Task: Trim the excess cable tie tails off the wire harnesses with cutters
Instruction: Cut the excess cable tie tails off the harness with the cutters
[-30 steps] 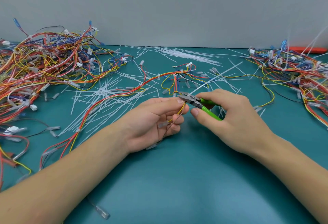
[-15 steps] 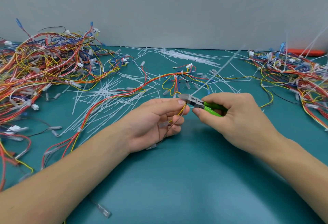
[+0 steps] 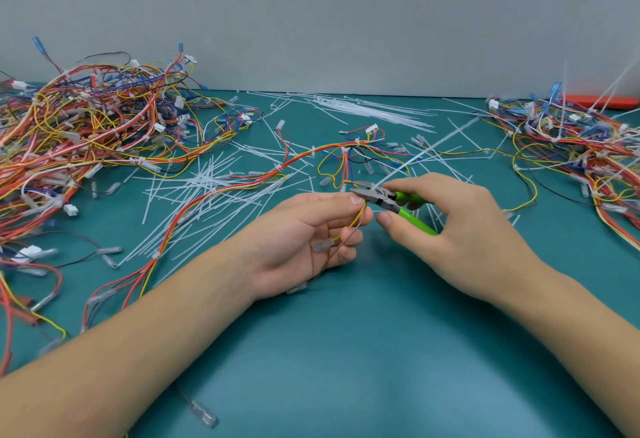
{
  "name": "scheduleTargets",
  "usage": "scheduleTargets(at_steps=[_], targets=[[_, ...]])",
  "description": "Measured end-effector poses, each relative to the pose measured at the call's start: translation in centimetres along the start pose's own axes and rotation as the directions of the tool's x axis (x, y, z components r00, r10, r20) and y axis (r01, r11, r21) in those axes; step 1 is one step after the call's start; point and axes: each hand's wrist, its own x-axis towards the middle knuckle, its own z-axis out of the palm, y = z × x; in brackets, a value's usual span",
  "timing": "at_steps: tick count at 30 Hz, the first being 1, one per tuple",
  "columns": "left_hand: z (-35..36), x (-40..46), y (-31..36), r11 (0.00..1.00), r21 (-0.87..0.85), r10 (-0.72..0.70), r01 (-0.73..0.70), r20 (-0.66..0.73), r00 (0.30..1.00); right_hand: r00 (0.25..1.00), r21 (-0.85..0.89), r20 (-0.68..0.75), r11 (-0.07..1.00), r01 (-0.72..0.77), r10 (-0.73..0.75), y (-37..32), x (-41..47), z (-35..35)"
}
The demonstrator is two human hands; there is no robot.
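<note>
Left hand (image 3: 304, 233) pinches the harness wires (image 3: 356, 219) at table centre; right hand (image 3: 446, 222), at three o'clock, grips green cutters (image 3: 388, 196), tips beside the tie tail (image 3: 426, 151) slanting toward one o'clock.

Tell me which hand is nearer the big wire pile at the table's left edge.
Left. The left hand is near the middle of the table, right of the wire pile; the right hand, gripping the cutters, is farther right, beyond it.

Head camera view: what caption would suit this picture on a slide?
Left hand holds a wire harness while the right hand brings green-handled cutters to a cable tie tail.
</note>
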Motion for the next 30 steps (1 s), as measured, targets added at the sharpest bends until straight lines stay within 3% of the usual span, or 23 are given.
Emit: scheduleTargets(at_steps=[14,30], targets=[[-0.22,0.07,-0.03,1.000,-0.017,-0.014,0.014,-0.001,1.000,0.998,0.065,0.054,0.998,-0.022,0.018,-0.11,-0.01,-0.25],[-0.03,0.15,-0.13,1.000,-0.010,-0.001,0.001,-0.015,1.000,0.999,0.005,0.040,1.000,-0.031,0.031,-0.34,-0.14,0.02]])
